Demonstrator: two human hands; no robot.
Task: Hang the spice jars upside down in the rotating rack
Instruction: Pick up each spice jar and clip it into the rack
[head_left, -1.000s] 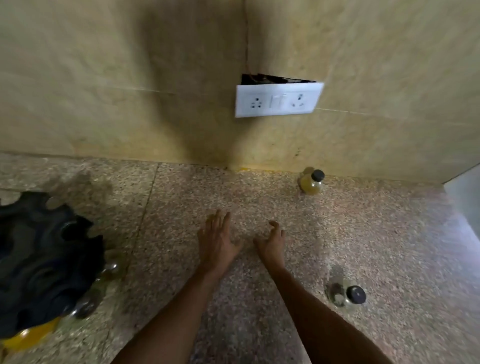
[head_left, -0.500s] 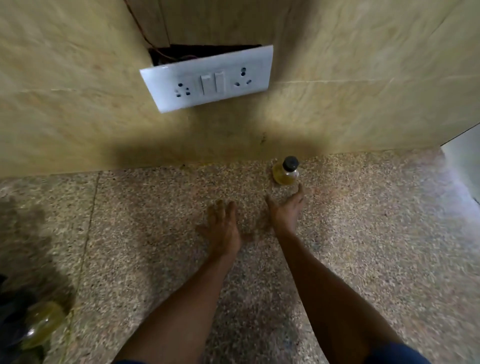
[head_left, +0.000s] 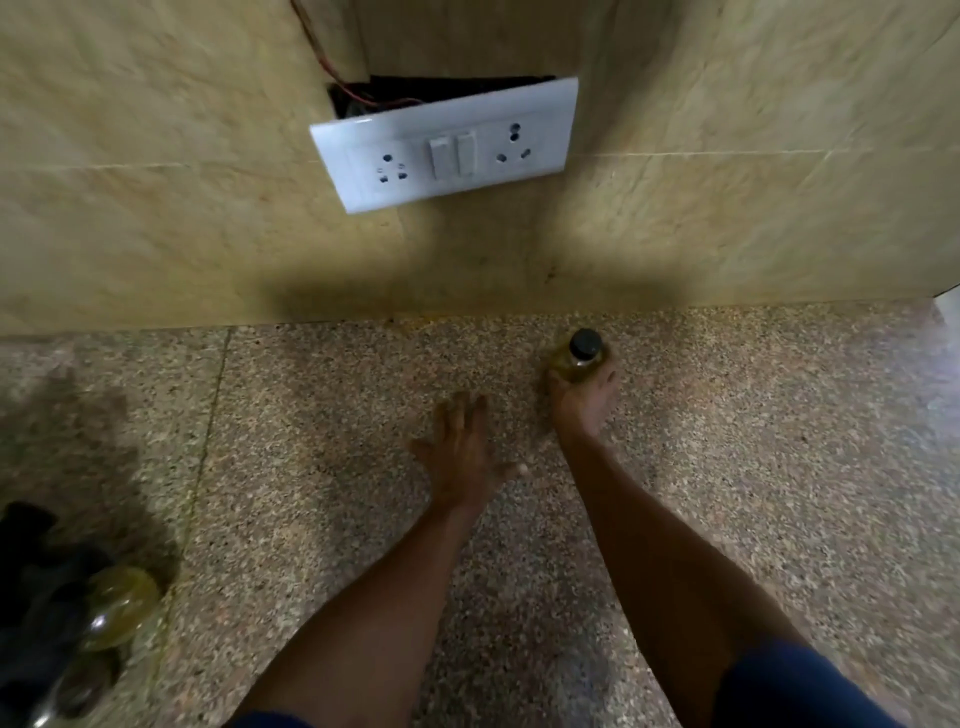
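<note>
Both hands are out over the speckled counter (head_left: 779, 467). My right hand (head_left: 584, 402) has reached the small spice jar (head_left: 579, 358) at about one o'clock from the frame's centre, right against the foot of the wall; the fingers wrap its lower body, though motion blur stops me saying the grip is firm. That jar stands upright, black cap up, yellow contents inside. My left hand (head_left: 460, 452) hovers flat at about six o'clock of centre, fingers spread wide, holding nothing. Down at eight o'clock, at the frame's edge, I see part of the black rotating rack (head_left: 36, 597) with at least one yellowish jar (head_left: 119, 605) hanging in it. So I judge some hanging is done. This jar is not yet lifted, turned over, or carried across to the rack. Above, a loose switch plate (head_left: 447, 150) hangs off the wall.
</note>
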